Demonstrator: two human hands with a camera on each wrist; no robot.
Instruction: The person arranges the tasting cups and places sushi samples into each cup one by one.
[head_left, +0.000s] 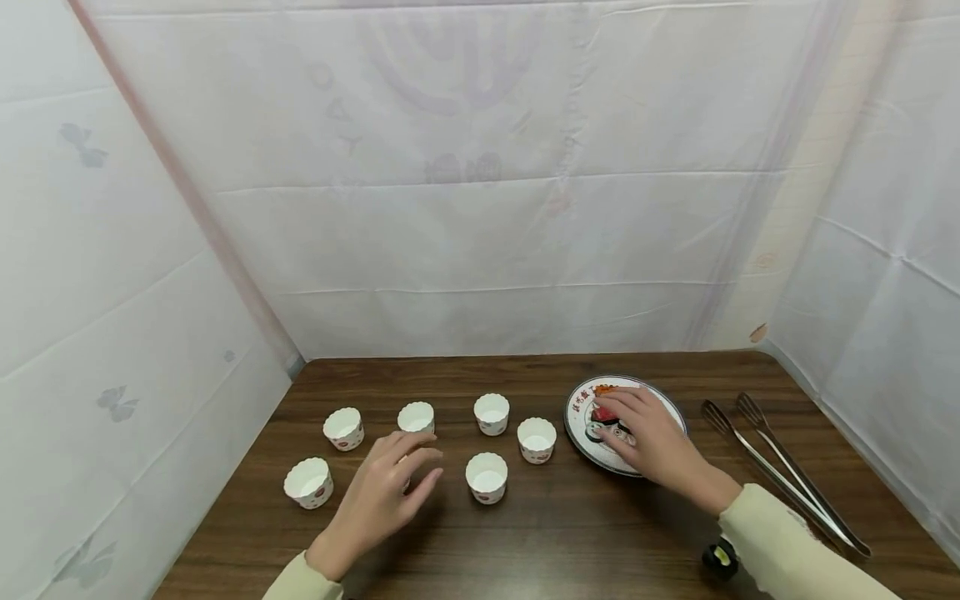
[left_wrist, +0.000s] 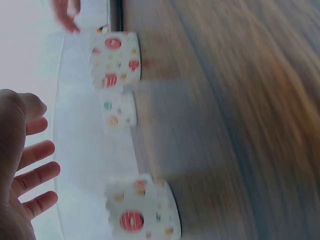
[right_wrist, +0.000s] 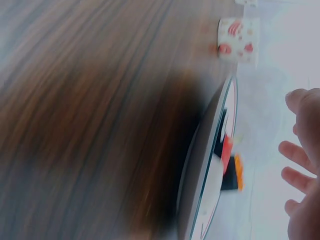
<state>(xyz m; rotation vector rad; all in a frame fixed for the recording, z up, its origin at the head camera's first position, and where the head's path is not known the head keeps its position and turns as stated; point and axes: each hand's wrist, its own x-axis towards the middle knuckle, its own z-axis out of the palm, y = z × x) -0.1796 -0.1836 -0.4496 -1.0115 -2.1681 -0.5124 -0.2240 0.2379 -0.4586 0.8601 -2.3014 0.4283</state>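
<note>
My left hand (head_left: 386, 487) hovers among several white paper baking cups, fingers loosely bent and nothing in its grip. It partly covers one cup (head_left: 416, 417) and hides much of another under the fingers. To its left stand a cup (head_left: 308, 483) and a second one (head_left: 344, 429). My right hand (head_left: 651, 433) is spread above a round plate (head_left: 600, 457), holding nothing. Sushi pieces (head_left: 604, 414) lie on the plate, partly hidden by the fingers; red, orange and black ones show in the right wrist view. The cup (head_left: 537, 441) is nearest the plate.
Two more cups, one at the back (head_left: 491, 415) and one in front (head_left: 487, 478), stand mid-table. Metal tongs (head_left: 795, 475) lie right of the plate. A small black object (head_left: 720, 560) is beside my right sleeve. White cloth (head_left: 480, 208) hangs behind the brown table (head_left: 525, 550).
</note>
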